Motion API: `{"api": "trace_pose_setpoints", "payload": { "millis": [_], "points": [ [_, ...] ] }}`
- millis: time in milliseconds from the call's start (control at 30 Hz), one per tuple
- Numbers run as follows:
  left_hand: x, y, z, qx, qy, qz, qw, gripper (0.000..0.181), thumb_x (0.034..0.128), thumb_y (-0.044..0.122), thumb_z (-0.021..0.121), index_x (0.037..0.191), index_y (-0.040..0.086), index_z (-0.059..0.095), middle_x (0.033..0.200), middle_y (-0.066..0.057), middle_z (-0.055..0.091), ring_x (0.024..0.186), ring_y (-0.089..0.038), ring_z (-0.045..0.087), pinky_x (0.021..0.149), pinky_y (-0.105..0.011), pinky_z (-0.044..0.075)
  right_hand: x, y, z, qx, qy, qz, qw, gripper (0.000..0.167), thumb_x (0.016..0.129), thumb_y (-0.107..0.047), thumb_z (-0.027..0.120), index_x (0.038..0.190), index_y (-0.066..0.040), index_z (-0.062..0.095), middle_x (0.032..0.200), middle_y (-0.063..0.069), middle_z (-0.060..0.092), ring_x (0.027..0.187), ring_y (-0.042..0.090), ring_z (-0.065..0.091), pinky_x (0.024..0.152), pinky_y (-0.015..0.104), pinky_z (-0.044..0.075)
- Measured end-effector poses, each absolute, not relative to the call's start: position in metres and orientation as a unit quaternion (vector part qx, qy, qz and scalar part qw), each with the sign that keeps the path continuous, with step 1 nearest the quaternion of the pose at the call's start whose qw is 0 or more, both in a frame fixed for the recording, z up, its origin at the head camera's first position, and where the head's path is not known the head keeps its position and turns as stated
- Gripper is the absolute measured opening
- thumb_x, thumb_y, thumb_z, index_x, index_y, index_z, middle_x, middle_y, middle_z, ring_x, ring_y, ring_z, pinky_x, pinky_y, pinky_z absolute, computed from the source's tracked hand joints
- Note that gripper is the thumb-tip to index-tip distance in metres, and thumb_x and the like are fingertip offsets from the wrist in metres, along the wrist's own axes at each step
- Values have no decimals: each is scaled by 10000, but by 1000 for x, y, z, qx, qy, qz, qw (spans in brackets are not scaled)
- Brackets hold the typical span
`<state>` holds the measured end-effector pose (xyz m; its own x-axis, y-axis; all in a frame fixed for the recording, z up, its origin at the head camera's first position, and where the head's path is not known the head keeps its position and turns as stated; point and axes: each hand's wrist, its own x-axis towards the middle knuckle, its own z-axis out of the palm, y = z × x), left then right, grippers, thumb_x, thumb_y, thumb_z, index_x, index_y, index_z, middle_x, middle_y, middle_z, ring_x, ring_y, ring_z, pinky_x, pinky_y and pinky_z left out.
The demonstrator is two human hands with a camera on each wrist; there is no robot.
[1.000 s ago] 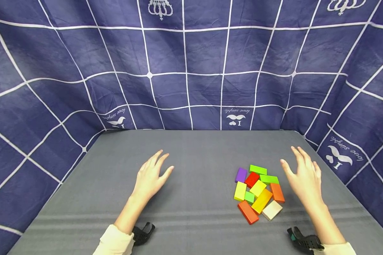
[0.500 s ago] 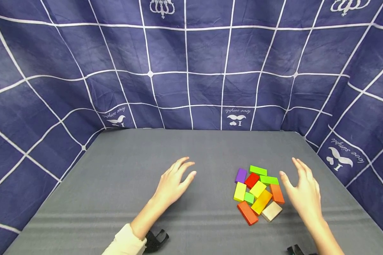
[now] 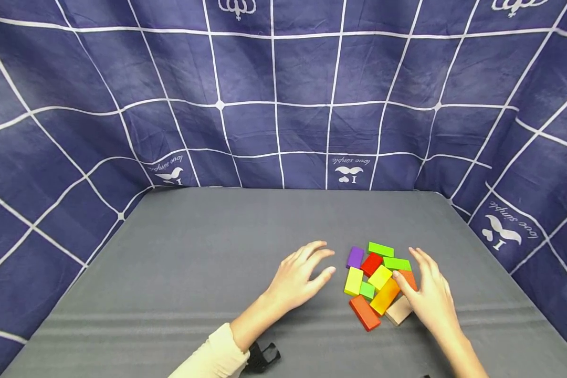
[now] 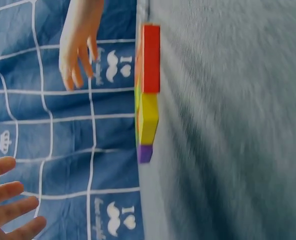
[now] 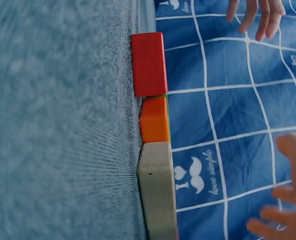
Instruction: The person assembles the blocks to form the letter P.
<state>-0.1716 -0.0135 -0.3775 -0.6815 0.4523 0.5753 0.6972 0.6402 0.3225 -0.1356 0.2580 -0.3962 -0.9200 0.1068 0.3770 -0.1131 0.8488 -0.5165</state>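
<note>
A cluster of coloured wooden blocks lies flat on the grey cloth. It includes a purple block [image 3: 355,257], a red block [image 3: 371,264], a yellow block [image 3: 353,281], an amber block [image 3: 385,297], a red-orange block [image 3: 365,313] and a plain wood block [image 3: 399,311]. My left hand [image 3: 295,275] hovers left of the cluster, fingers spread and holding nothing. Over the cluster's right side is my right hand [image 3: 432,299], partly covering the orange block [image 3: 408,279] and the plain one. Seen from the left wrist, the right hand [image 4: 80,50] hangs above the blocks, apart from them.
The grey cloth-covered table [image 3: 193,252] stretches left and behind the blocks. A blue curtain [image 3: 302,94] with white grid lines rises at the back and both sides. Below the left sleeve shows a black wrist mount [image 3: 263,358].
My left hand has moved right across the table towards the blocks. My right hand has moved left and slightly nearer, now over the cluster's right edge. The blocks lie as before.
</note>
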Motion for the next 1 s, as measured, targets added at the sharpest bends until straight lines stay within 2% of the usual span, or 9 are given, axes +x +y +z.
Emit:
{"api": "trace_pose_setpoints", "payload": {
  "millis": [133, 267, 533, 633, 733, 867, 1000],
  "points": [
    [-169, 0, -383, -339, -878, -261, 214, 290, 891, 367, 525, 1144, 236, 582, 1237, 23, 543, 1104, -124, 557, 884, -312, 489, -136, 262, -404, 55, -947, 251, 194, 596, 840, -311, 626, 1350, -114, 389, 1346, 177, 398, 1132, 442, 428, 869, 616, 309],
    [-167, 10, -391, -347, -877, -253, 215, 278, 894, 365, 522, 1130, 236, 590, 1223, 31, 552, 1087, -110, 565, 883, -295, 490, -137, 265, -410, 70, -955, 228, 176, 579, 824, -339, 638, 1303, -88, 433, 1302, 182, 443, 1129, 418, 449, 870, 597, 322],
    [-171, 21, -409, -378, -847, -206, 313, 205, 852, 324, 587, 1026, 226, 634, 1101, 56, 599, 978, -70, 598, 854, -220, 486, -142, 269, -417, 89, -967, 196, 134, 564, 817, -399, 634, 1257, -91, 463, 1211, 151, 534, 1092, 346, 515, 874, 565, 358],
    [-169, 23, -418, -430, -825, -174, 323, 233, 835, 353, 601, 1026, 222, 634, 1087, 49, 608, 983, -68, 597, 877, -208, 475, -141, 269, -421, 101, -967, 199, 127, 557, 806, -392, 649, 1239, -89, 473, 1209, 142, 538, 1095, 343, 521, 872, 564, 366],
    [-166, 24, -425, -497, -814, -115, 277, 333, 858, 427, 551, 1139, 253, 594, 1167, 52, 582, 1070, -59, 557, 923, -210, 443, -140, 268, -426, 115, -963, 207, 127, 555, 799, -386, 658, 1235, -90, 483, 1200, 123, 539, 1086, 333, 529, 863, 558, 379],
    [-158, 23, -433, -550, -816, -25, 174, 495, 881, 564, 422, 1332, 359, 418, 1356, 83, 438, 1223, -29, 424, 1012, -238, 360, -140, 266, -432, 127, -961, 206, 134, 547, 785, -393, 669, 1206, -84, 508, 1194, 102, 540, 1078, 326, 536, 865, 547, 380],
    [-155, 24, -440, -555, -822, 22, 124, 569, 850, 661, 366, 1372, 443, 303, 1431, 106, 327, 1303, -34, 307, 1082, -301, 288, -140, 265, -433, 126, -964, 192, 132, 517, 758, -424, 683, 1124, -87, 542, 1211, 106, 547, 1072, 340, 543, 889, 535, 356]
  ]
}}
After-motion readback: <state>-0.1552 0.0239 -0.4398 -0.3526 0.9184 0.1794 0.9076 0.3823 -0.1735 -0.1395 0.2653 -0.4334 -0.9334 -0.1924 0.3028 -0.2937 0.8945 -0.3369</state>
